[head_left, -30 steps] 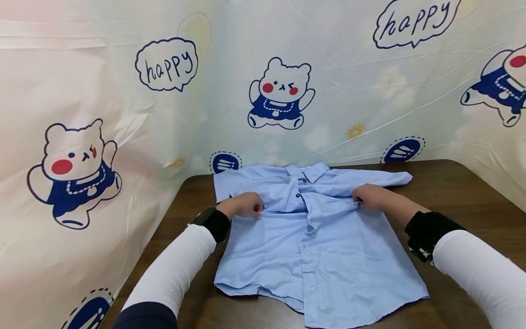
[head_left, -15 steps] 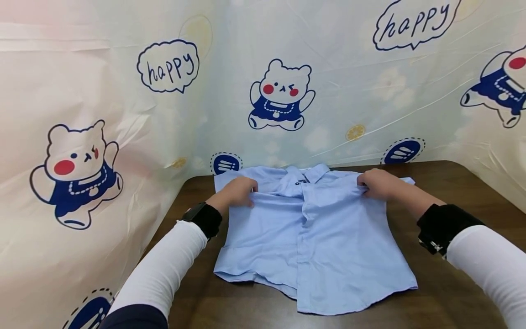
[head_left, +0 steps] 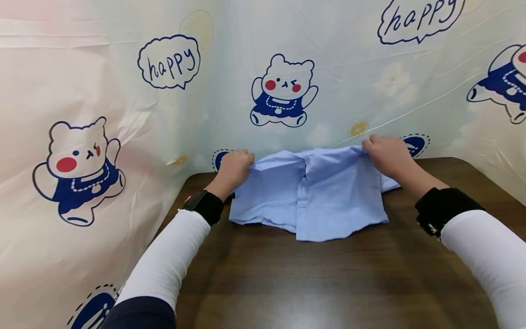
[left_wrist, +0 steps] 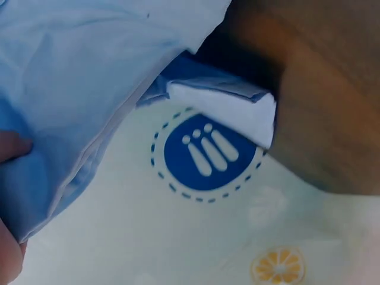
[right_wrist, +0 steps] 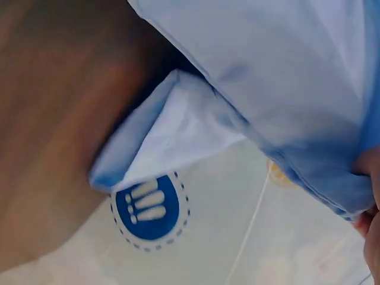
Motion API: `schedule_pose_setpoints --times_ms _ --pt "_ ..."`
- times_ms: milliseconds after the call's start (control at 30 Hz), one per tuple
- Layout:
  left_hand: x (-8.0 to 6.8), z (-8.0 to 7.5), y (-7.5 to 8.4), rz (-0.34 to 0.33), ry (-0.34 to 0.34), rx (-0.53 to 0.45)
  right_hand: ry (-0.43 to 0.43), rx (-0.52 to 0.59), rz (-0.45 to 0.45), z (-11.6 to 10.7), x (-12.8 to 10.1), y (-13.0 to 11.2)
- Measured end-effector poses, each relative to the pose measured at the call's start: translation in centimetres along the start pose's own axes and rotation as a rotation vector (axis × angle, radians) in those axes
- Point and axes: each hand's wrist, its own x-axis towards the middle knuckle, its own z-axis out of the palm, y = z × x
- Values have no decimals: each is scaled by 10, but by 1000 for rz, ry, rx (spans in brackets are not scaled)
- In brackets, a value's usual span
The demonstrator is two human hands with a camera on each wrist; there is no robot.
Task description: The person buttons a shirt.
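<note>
Backdrop (head_left: 230, 41) hangs behind a brown table (head_left: 328, 283); a pale blue shirt (head_left: 339, 192), its upper edge raised, spans the table's far part, hem nearest; the right hand (head_left: 388, 155) and left hand (head_left: 236, 168) grip that edge at opposite ends; black bands (head_left: 213, 208) circle both wrists.

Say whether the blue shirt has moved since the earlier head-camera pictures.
Yes: the blue shirt has moved forward, its lower hem now much nearer the far edge of the table.

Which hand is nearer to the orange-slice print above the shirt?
Right. The right hand is just below and right of the print; the left hand is lower left, much farther.
</note>
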Motion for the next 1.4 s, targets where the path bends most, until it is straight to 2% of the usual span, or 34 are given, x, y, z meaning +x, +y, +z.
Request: schedule_pose_setpoints --times_ms 100,200,300,433,533,667,867,967,1100,1267,1400 --pt "9 -5 -3 5 133 14 127 -54 -32 -4 7 6" --pt "14 -8 -5 -3 190 16 212 -82 -70 -5 10 10" --pt "8 -8 -2 12 165 10 279 -64 -152 -3 2 8" --pt "-20 -6 8 71 80 -38 279 28 -284 -3 -28 -5" --pt "-45 -6 19 134 8 -98 185 107 -345 -7 -56 -18" --pt "-76 -15 39 202 -151 -175 -24 208 -358 -15 -89 -34" --pt "-111 -23 65 277 -465 -219 -395 387 -241 -22 -123 -54" --pt "-123 -22 72 275 -595 -251 -523 469 -188 -25 -135 -58" --pt "-131 -24 76 266 -688 -300 -576 517 -150 -28 -144 -61" --pt "-133 -31 77 281 -718 -354 -601 534 -102 -32 -147 -64" --pt "-130 -34 74 260 -765 -416 -635 543 -83 -33 -143 -65"
